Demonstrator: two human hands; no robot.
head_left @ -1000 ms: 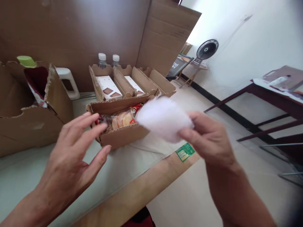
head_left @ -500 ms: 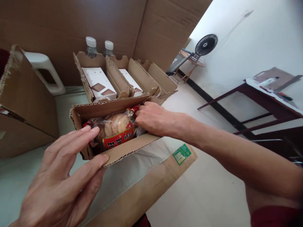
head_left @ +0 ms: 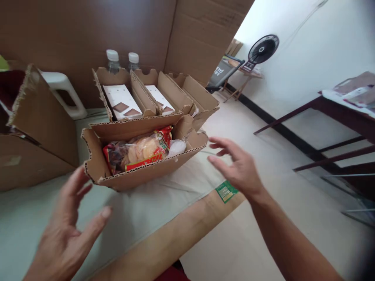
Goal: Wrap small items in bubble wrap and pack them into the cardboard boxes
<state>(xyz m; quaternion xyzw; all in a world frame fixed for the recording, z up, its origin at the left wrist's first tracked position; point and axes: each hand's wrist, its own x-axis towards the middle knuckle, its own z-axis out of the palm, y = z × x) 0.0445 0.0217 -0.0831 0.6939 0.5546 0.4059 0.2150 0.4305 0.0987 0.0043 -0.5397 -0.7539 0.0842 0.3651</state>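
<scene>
Cardboard box [head_left: 137, 171] on the surface looks packed, a biscuit packet [head_left: 137, 150] and white pouch [head_left: 176, 147] inside, both hands — left hand [head_left: 70, 230], right hand [head_left: 234, 166] — spread, each grip released, flaps unclosed.

We stood in a makeshift packing room: big cardboard sheets [head_left: 88, 31] leaned on the wall, open cardboard trays [head_left: 187, 91] of snacks covered the table [head_left: 152, 207], and a standing fan [head_left: 263, 48] sat on the bare floor [head_left: 263, 128].
</scene>
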